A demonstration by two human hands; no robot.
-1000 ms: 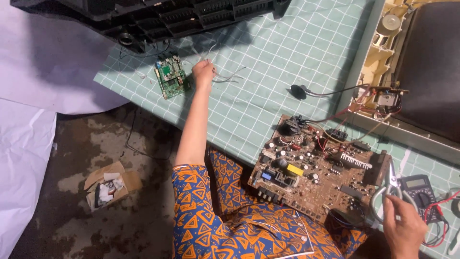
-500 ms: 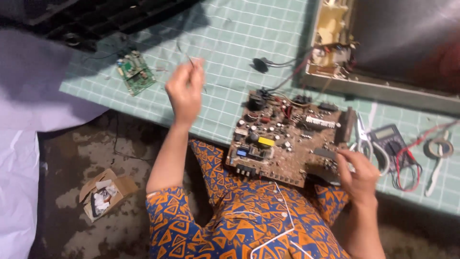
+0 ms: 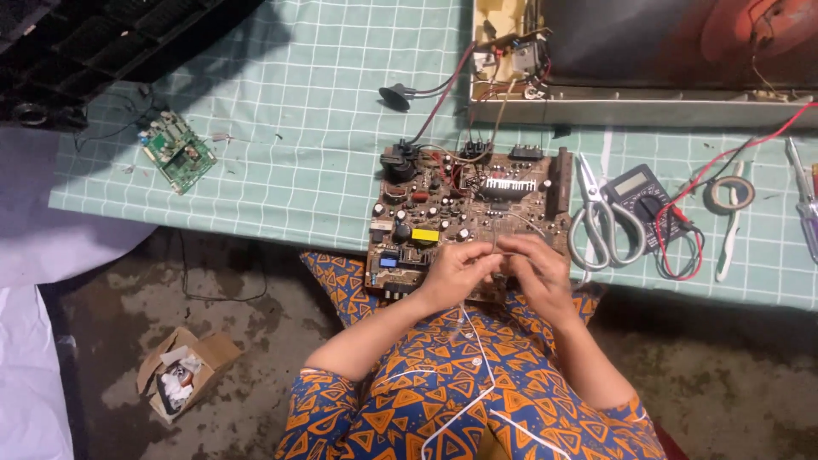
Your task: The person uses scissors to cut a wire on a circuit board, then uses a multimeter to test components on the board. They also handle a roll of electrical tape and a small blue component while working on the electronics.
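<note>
Hands meet—over circuit board (brown).

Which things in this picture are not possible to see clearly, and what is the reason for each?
- Head view: whatever is pinched between the left hand and the right hand is too thin to make out; their fingers cover it.
- Near edge of the brown circuit board: hidden under both hands.
- Screwdriver: cut off by the right edge.
- Open television casing: cut off by the top edge.
- Contents of the small cardboard box: too small.
</note>
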